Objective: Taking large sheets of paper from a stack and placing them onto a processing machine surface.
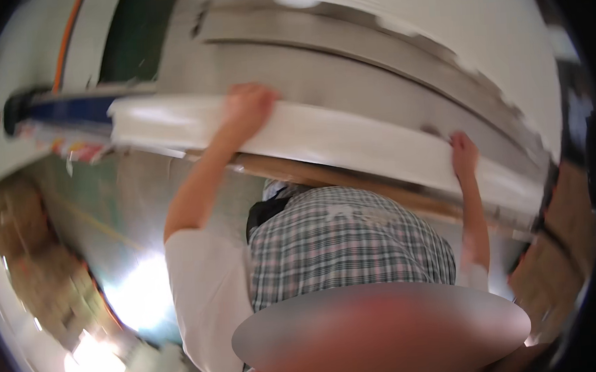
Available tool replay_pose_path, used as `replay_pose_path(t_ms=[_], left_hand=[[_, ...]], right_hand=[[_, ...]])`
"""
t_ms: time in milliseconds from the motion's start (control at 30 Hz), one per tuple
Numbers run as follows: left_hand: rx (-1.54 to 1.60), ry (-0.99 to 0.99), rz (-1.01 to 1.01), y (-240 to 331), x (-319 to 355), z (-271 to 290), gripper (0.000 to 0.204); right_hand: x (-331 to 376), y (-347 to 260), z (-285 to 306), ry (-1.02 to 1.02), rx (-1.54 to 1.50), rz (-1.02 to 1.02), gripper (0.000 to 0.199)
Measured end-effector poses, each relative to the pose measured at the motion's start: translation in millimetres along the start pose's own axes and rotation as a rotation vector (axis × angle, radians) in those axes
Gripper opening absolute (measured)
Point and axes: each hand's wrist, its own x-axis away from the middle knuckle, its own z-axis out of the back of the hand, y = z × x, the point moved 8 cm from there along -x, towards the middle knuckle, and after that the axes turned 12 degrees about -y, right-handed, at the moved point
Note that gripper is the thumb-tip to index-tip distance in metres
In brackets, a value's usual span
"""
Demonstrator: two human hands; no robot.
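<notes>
A long white strip of sheet material [349,129], flat and soft-looking, lies across the front of a grey metal work surface [333,92]. My left hand [249,108] is closed over the strip toward its left end, its fingers curled and somewhat blurred. Further right, the fingers of my right hand [464,154] are pressed together at the strip's far edge. Whether the strip is one layer or several folded ones I cannot tell. Below it runs a brown front edge [311,173], close to my checked apron [349,244].
Behind the strip, a raised grey ledge [344,52] crosses the surface, with a large white sheet or panel [465,12] beyond. At left are a blue length [78,109], an orange cable [67,40] and brown boxes [33,263]. More brown boxes [556,272] stand right.
</notes>
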Motion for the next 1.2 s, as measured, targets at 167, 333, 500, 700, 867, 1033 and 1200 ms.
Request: replay_pose_path(t_ms=[167, 333, 500, 700, 867, 1033, 1200], left_hand=[[-0.313, -0.150, 0.036, -91.1, 19.9, 29.2, 0.019], [-0.649, -0.122, 0.216, -181.8, 51.1, 76.5, 0.030], [-0.602, 0.154, 0.250, -156.8, 68.6, 56.2, 0.028], [-0.371, 0.002, 0.307, -34.6, 36.1, 0.4, 0.032], [-0.307, -0.064, 0.064, 67.8, 30.8, -33.6, 0.040], [-0.246, -0.164, -0.189, 155.9, 31.9, -54.1, 0.063], [-0.090, -0.250, -0.350, 184.6, 40.4, -53.3, 0.072]], right_hand=[[30.3, -110.6, -16.2, -0.017, -0.233, 0.325, 0.018], [59.2, -121.3, -2.9, 0.127, -0.037, 0.610, 0.019], [43.1, 29.5, 45.1, 0.283, -0.108, 0.355, 0.014], [31.7, 187.2, 67.9, 0.358, -0.046, -0.106, 0.029], [22.9, 93.5, -5.1, -0.309, -0.565, -0.045, 0.032], [39.0, -21.7, -40.6, -0.502, -0.382, 0.369, 0.033], [38.5, -135.3, -71.8, -0.791, -0.403, 0.527, 0.039]])
